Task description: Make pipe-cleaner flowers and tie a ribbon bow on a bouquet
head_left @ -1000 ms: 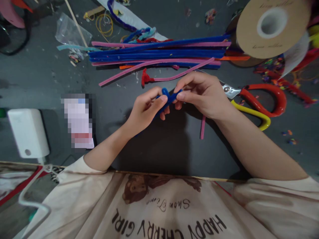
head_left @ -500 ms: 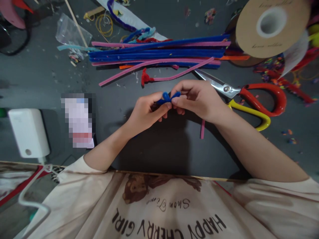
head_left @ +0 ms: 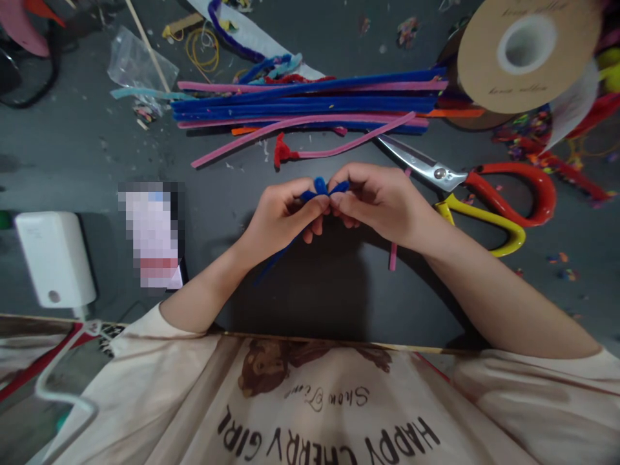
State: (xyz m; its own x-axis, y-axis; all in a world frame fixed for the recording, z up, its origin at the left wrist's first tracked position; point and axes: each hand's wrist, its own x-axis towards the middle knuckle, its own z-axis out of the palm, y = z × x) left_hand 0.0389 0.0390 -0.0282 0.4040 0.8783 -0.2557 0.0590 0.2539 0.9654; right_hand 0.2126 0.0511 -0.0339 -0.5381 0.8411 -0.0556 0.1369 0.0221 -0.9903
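Between my two hands is a blue pipe cleaner (head_left: 320, 186), bent into small petal-like loops. My left hand (head_left: 285, 216) pinches its left side, and a straight blue tail hangs below that hand toward the lower left. The thumb and fingers of my right hand (head_left: 372, 200) close on the loops' right side. Fingertips hide the middle where the loops meet. Just beyond the hands lies a pink pipe cleaner with a red twisted tip (head_left: 283, 152). Part of another pink pipe cleaner (head_left: 392, 257) shows from under my right hand.
A row of blue and pink pipe cleaners (head_left: 310, 103) lies across the table behind the hands. Scissors (head_left: 440, 173) with red and yellow handles rest at the right, near my right forearm. A ribbon spool (head_left: 479, 58) stands far right. At left are a phone (head_left: 154, 236) and a white power bank (head_left: 55, 258).
Both hands have shifted slightly, and the blue loops have turned, with one now upright and others to the sides. More of the blue tail shows below my left hand.
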